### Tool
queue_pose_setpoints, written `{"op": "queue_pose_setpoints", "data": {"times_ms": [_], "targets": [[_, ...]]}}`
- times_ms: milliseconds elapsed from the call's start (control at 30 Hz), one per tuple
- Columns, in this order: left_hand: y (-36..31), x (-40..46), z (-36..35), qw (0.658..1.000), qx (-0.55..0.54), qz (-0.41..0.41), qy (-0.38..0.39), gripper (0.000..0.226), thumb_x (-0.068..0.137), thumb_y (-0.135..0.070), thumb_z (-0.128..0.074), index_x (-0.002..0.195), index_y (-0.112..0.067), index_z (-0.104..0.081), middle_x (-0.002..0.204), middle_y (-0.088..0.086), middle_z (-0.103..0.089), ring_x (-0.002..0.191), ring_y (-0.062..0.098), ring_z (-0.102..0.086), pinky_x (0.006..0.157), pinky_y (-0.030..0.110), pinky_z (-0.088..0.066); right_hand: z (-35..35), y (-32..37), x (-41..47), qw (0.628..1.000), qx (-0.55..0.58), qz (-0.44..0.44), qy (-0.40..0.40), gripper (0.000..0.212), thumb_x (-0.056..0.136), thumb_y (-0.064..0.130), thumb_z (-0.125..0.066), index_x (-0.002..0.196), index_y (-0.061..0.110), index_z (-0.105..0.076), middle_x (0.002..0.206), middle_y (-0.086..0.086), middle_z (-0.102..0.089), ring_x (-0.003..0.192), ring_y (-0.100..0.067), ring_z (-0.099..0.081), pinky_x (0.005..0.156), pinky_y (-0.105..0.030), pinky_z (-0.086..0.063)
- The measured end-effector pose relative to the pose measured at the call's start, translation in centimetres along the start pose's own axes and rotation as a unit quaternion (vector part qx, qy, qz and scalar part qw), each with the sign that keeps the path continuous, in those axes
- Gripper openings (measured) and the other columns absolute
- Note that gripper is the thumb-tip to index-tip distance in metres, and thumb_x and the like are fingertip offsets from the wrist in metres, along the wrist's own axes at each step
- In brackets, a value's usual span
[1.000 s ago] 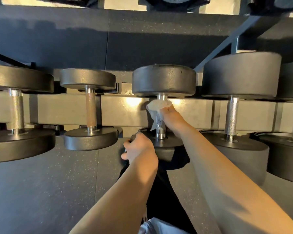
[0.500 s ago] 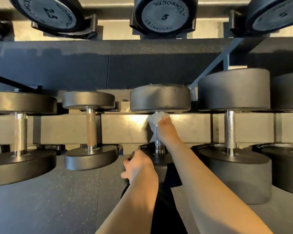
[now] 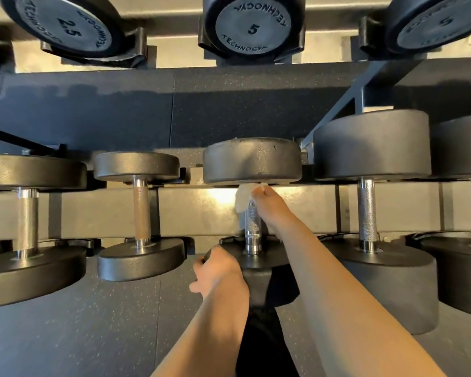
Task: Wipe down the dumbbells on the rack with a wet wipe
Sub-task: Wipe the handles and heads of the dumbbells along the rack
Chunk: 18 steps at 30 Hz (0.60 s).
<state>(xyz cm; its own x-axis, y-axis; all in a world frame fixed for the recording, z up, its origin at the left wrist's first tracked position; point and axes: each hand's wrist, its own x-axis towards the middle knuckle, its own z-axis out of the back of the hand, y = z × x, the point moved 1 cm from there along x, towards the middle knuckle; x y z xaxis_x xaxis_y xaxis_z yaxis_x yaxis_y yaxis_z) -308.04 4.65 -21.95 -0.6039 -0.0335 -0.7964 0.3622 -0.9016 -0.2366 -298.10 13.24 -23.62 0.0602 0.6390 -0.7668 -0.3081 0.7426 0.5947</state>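
Observation:
A black dumbbell (image 3: 252, 161) with a knurled steel handle (image 3: 252, 227) lies on the rack's lower tier, in the middle of the view. My right hand (image 3: 272, 206) holds a white wet wipe (image 3: 242, 195) around the top of that handle, just under the far head. My left hand (image 3: 218, 270) grips the rim of the near head of the same dumbbell. The fingers of both hands are mostly hidden behind the hands.
More dumbbells lie on the same tier: a small one (image 3: 140, 213) and a larger one (image 3: 25, 221) to the left, two heavy ones (image 3: 370, 202) to the right. An upper tier carries dumbbells marked 2.5 (image 3: 65, 25) and 5 (image 3: 252, 25). Dark rubber floor (image 3: 79, 336) lies below.
My right hand slid the wipe up the handle toward the far head. The camera tilted up, bringing the upper tier into view. My left hand kept its grip.

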Motion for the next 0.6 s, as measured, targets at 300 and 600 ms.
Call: {"op": "queue_pose_setpoints", "data": {"times_ms": [300,600], "targets": [[-0.3,0.0,-0.1,1.0,-0.028,0.002,-0.007,0.045,0.098,-0.025,-0.044,0.141,-0.014,-0.042,0.146,0.012,-0.03,0.102,0.03,-0.038,0.091,0.037,-0.031,-1.0,0.9,0.5,0.998,-0.024,-0.042,-0.025,0.024,0.101,0.02,-0.037,0.115,0.005,-0.049,0.101,-0.014,-0.054,0.096,-0.028,-0.054,0.09,-0.034,-0.041],[0.2,0.4,-0.3,1.0,-0.018,0.009,-0.011,0.045,0.095,-0.031,-0.048,0.138,-0.019,-0.048,0.138,0.014,-0.029,0.088,0.029,-0.035,0.09,0.042,-0.036,-2.0,0.1,0.4,0.997,0.008,0.038,-0.072,0.029,0.101,0.026,-0.034,0.125,0.01,-0.039,0.107,-0.009,-0.053,0.087,-0.015,-0.052,0.067,-0.026,-0.041]]}}
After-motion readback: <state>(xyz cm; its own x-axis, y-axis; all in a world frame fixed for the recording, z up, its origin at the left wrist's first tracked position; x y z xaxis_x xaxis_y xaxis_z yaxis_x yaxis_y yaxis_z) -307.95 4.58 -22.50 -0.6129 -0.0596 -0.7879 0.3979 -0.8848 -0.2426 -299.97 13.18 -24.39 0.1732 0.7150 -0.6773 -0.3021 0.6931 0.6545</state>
